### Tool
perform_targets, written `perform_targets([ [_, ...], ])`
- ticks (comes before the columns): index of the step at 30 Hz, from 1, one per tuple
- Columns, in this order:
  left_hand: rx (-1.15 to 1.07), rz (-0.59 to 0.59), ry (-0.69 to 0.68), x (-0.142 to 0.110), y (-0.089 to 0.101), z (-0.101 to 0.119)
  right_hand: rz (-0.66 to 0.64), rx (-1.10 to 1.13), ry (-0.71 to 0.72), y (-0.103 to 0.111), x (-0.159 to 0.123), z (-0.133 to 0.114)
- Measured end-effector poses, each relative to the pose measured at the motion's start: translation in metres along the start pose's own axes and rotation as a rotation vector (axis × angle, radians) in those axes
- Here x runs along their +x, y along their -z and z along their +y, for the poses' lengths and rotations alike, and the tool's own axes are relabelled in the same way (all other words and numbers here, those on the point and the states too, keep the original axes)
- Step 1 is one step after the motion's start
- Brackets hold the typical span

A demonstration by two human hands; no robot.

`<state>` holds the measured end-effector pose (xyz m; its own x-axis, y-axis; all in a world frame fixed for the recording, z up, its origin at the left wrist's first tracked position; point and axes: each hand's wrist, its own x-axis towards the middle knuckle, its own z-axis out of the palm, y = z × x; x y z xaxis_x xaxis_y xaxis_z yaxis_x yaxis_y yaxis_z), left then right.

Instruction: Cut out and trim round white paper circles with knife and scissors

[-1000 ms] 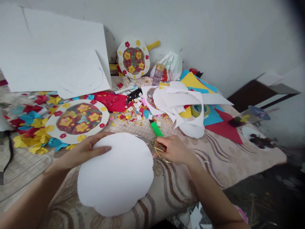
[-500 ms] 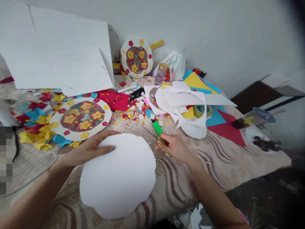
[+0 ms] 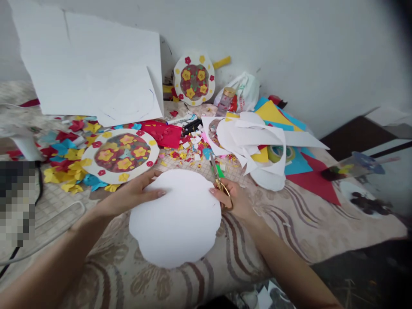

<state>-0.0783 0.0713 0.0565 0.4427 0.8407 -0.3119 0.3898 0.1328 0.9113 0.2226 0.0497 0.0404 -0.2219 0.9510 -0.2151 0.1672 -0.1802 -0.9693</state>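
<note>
A white paper shape (image 3: 176,223) with a wavy, roughly round outline is held over the front of the table. My left hand (image 3: 141,191) grips its upper left edge, thumb on top and fingers beneath. In my right hand (image 3: 232,199) is a pair of scissors (image 3: 219,182) with gold handles, the blades pointing up and away from me. The right thumb lies at the right edge of the paper. Just behind the scissors a green object (image 3: 219,171) rests on the table, partly hidden. Left of the paper lies a white scalloped frame (image 3: 86,162) decorated with paper flowers.
Folded paper flowers (image 3: 69,161) pile up at the left, near a white cable (image 3: 80,205). A second decorated round piece (image 3: 194,81) leans on the wall beside large white sheets (image 3: 96,64). Cut white scraps (image 3: 251,133) and coloured paper (image 3: 317,176) lie right of centre; small clippings (image 3: 193,148) are scattered mid-table.
My right hand has come to the paper's right edge with the scissors, whose blades now point more upward. The paper has turned and tilted slightly. The whole view has shifted.
</note>
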Motion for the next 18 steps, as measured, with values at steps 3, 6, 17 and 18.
perform_targets([
  [3,-0.094,-0.003,0.033,0.0,0.006,-0.005,-0.03,-0.079,0.012,0.007,0.002,-0.002],
  [6,-0.044,-0.046,0.008,-0.002,0.013,-0.004,-0.112,-0.305,0.121,0.016,0.002,-0.005],
  [17,0.281,-0.081,-0.075,-0.008,0.013,0.013,-0.211,-0.925,0.343,0.019,-0.011,-0.014],
  [18,0.293,-0.08,-0.077,-0.008,0.013,0.012,-0.201,-0.942,0.357,0.019,-0.011,-0.013],
])
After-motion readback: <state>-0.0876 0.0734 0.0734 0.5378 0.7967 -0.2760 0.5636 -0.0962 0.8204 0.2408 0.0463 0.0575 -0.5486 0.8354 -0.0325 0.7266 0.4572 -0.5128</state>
